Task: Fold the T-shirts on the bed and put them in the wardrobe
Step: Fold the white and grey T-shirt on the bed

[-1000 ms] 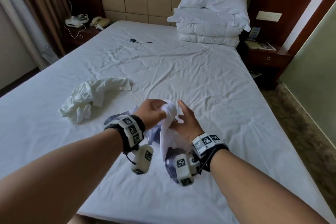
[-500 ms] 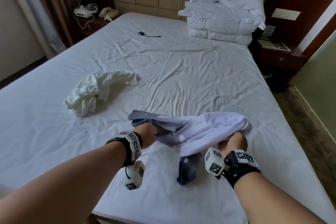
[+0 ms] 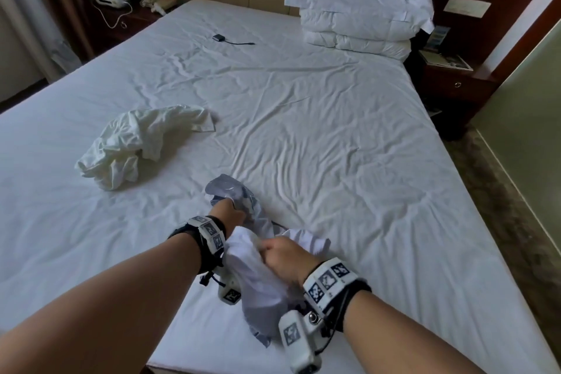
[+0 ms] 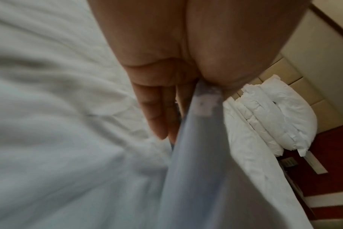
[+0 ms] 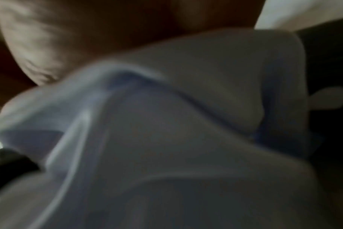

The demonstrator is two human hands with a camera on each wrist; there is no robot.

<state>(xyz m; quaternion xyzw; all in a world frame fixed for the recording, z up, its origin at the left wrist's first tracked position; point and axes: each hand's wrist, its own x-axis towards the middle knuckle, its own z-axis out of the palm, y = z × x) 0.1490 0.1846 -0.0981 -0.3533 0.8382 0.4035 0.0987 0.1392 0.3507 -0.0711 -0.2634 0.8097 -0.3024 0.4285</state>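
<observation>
At lower centre my left hand (image 3: pixel 232 212) pinches the pale blue T-shirt (image 3: pixel 261 285) and my right hand (image 3: pixel 283 256) clenches its bunched middle above the bed (image 3: pixel 334 136); it looks light and limp; I'd grip the shoulder seams.

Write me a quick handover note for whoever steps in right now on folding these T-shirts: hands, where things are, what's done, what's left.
Left hand: grips the far end of the pale blue T-shirt.
Right hand: clutches the near end of that shirt, bunched above the bed near its foot edge.
White T-shirt: crumpled on the bed, to the left, untouched.
Done: nothing folded yet.
Left: spread and fold the blue shirt, fold the white one, carry both to the wardrobe, which is out of view.
</observation>
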